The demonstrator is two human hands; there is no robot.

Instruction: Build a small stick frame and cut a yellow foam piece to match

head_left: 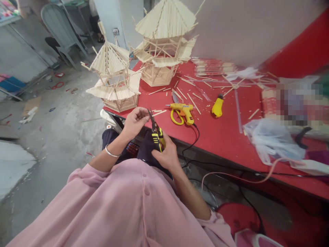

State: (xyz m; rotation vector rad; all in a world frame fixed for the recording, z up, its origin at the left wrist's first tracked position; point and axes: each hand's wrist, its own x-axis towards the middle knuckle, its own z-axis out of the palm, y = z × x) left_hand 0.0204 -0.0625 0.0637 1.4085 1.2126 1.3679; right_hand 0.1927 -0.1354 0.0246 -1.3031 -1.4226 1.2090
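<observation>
Gripping black-and-yellow long-nosed pliers (155, 133) by the red tabletop's (226, 140) edge: right hand (167, 152) fingers wrapped round handles, likely for leverage | left hand (135, 120) fingers nearly pinched beside tips, hold unclear | thin pale wooden stick (159, 113) lying beyond, apparently within reach

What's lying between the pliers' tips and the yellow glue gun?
In the head view, short wooden sticks lie on the red table between the tips of the pliers and the glue gun.
</observation>
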